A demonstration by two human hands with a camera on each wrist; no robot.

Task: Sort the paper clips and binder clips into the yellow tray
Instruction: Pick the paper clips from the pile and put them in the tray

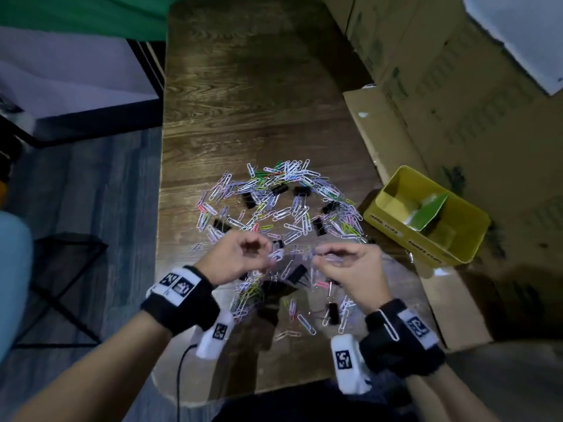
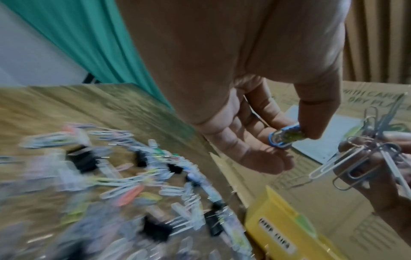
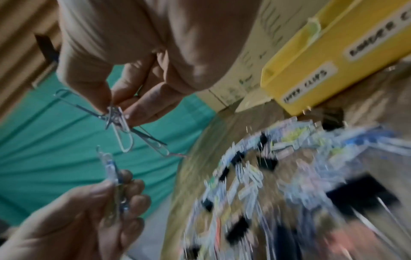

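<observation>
Colourful paper clips (image 1: 283,205) and black binder clips (image 1: 301,190) lie heaped on the wooden table. Both hands hover over the heap's near side. My left hand (image 1: 268,254) pinches a blue paper clip (image 2: 282,139) between thumb and fingers. My right hand (image 1: 320,257) pinches a tangle of silver paper clips (image 3: 118,121), which also shows as a tangle (image 2: 355,158) in the left wrist view. The yellow tray (image 1: 405,236) sits off the table's right edge, split by a green divider (image 1: 432,208), with labels on its front wall (image 3: 311,70).
Cardboard boxes (image 1: 457,86) stack up along the right, and a flattened piece (image 1: 451,300) lies under the tray. The far half of the table (image 1: 249,86) is bare wood. A green cloth (image 1: 85,13) hangs at the back left. Left of the table is floor (image 1: 91,184).
</observation>
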